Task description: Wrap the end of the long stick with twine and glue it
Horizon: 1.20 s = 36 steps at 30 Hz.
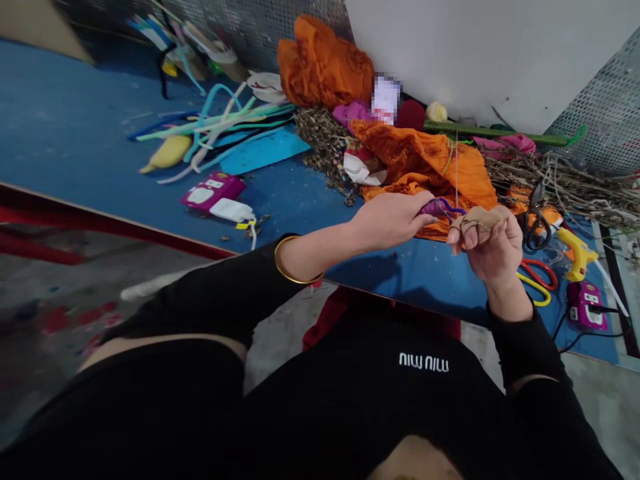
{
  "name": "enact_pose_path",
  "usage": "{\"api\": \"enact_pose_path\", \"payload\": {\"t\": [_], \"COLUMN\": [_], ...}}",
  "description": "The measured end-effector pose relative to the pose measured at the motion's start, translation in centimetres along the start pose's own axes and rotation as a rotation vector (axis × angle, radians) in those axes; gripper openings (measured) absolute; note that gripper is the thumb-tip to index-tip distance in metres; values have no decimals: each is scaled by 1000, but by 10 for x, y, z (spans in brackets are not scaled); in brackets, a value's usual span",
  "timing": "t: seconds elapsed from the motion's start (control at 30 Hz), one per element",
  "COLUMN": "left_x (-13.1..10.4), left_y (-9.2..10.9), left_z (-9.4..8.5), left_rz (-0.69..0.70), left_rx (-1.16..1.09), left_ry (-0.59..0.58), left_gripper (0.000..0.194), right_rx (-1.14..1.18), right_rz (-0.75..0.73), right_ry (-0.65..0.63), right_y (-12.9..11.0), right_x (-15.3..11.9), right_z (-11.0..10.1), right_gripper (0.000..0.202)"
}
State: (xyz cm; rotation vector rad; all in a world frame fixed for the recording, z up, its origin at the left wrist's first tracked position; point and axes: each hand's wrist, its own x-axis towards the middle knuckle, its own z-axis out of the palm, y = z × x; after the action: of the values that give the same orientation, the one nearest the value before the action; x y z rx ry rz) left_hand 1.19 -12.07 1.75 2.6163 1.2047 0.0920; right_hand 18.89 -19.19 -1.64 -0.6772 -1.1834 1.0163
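My left hand (395, 219), with a gold bangle at the wrist, pinches a small purple wrapped bundle (433, 208). A purple strand (453, 210) loops out of it towards my right hand (495, 243). The right fingers are closed around a flat tan piece (479, 219) with a thin dark strand across it; its kind I cannot make out. Both hands are raised close together above the table's front edge. A thin pale line (457, 167) runs upward from between them. Behind lies a crumpled orange cloth (420, 157).
Scissors with red and yellow handles (540, 280), black-handled scissors (537, 223), a yellow glue gun (577, 255) and a purple power strip (589, 307) lie at right. Dry twigs (595, 183) spread behind. Pipe cleaners (215, 123) and another purple power strip (213, 192) are at left.
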Motion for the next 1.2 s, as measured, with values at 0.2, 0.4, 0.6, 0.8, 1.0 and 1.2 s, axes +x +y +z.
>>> {"api": "enact_pose_path", "payload": {"t": [0.2, 0.4, 0.6, 0.8, 1.0, 1.2], "left_x": [-3, -5, -3, 4, 5, -5], "left_y": [7, 9, 11, 3, -10, -5], "left_z": [4, 15, 15, 4, -6, -14], "left_rz": [-6, 58, 30, -52, 104, 62], "left_rx": [155, 303, 296, 45, -379, -736], "left_ry": [30, 108, 122, 69, 67, -131], "left_gripper": [39, 38, 36, 40, 33, 24], "right_rx": [-66, -59, -74, -229, -300, -6], "right_rz": [-126, -123, -114, -190, -194, 2], "right_ry": [130, 220, 151, 10, -29, 58], "right_y": [-4, -11, -5, 15, 27, 20], "right_x": [-2, -1, -9, -20, -21, -15], "right_z": [7, 9, 15, 11, 5, 8], "right_gripper": [52, 52, 51, 44, 46, 53]}}
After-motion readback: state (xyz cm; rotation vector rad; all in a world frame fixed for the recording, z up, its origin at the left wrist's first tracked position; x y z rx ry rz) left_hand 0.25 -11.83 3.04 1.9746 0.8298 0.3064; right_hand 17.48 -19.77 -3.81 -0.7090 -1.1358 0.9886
